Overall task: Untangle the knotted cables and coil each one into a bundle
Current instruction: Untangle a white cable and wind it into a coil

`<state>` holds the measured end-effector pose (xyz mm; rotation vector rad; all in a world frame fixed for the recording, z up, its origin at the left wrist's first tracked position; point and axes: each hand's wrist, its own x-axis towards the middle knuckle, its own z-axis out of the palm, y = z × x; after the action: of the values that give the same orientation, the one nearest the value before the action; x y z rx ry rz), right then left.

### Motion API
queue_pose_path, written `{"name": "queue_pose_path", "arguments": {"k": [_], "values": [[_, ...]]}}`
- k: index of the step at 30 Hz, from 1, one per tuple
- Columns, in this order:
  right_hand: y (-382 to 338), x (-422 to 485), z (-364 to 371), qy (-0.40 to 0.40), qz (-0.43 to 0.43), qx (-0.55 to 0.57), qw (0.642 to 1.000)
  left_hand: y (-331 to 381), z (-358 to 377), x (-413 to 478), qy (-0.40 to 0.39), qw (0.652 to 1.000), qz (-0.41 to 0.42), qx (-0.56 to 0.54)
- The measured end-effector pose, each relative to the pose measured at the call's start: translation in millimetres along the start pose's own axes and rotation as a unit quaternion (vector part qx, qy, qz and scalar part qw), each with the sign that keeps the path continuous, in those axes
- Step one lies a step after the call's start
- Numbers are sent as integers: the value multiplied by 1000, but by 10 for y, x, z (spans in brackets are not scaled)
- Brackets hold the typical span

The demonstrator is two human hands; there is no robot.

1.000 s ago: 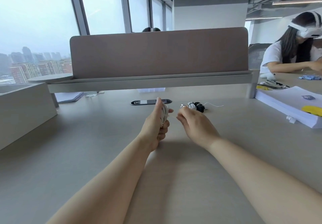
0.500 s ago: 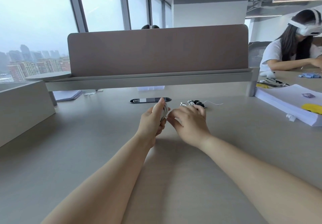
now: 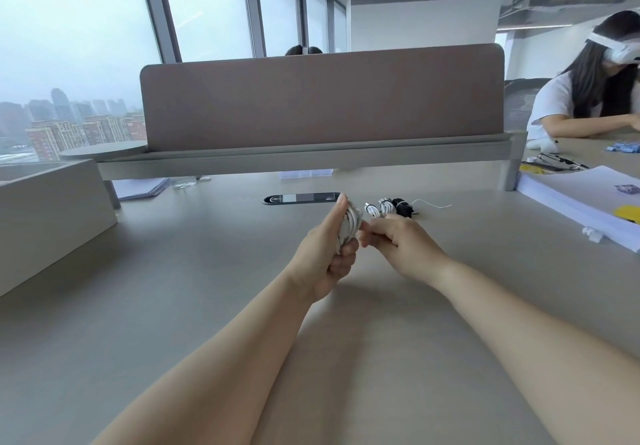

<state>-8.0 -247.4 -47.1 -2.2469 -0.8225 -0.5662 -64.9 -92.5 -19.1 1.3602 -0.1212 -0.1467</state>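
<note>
White cable coil [image 3: 349, 226], near side of cable port [image 3: 301, 198]: clamped in left hand [image 3: 322, 254] for steadiness; edge pinched by right hand [image 3: 398, 240], likely for tucking the end.

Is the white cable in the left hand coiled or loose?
Coiled: the white cable sits as stacked loops gripped by the left hand.

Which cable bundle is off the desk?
The white bundle in the left hand; the smaller white bundles and the black bundle lie on the desk.
</note>
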Motion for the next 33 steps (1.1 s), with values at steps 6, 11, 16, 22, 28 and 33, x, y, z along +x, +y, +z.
{"name": "queue_pose_path", "arguments": {"k": [6,11,16,22,28,33], "values": [[46,-50,35,105,-27,-119,987,-51,4,87,34,998,-30,-32],[-3,-52,56,186,-19,-195,963,-68,-72,138,27,992,-69,-106],[-194,-45,21,277,-67,-209,936,-121,-61,204,74,986,-50,-140],[-302,-35,156,149,-11,-89,985,-147,38,221,61,997,10,-37],[-279,-2,106,158,83,-22,984,-205,150,350,91,992,39,77],[40,118,-161,245,172,-8,954,-275,103,612,193,922,113,317]]}}
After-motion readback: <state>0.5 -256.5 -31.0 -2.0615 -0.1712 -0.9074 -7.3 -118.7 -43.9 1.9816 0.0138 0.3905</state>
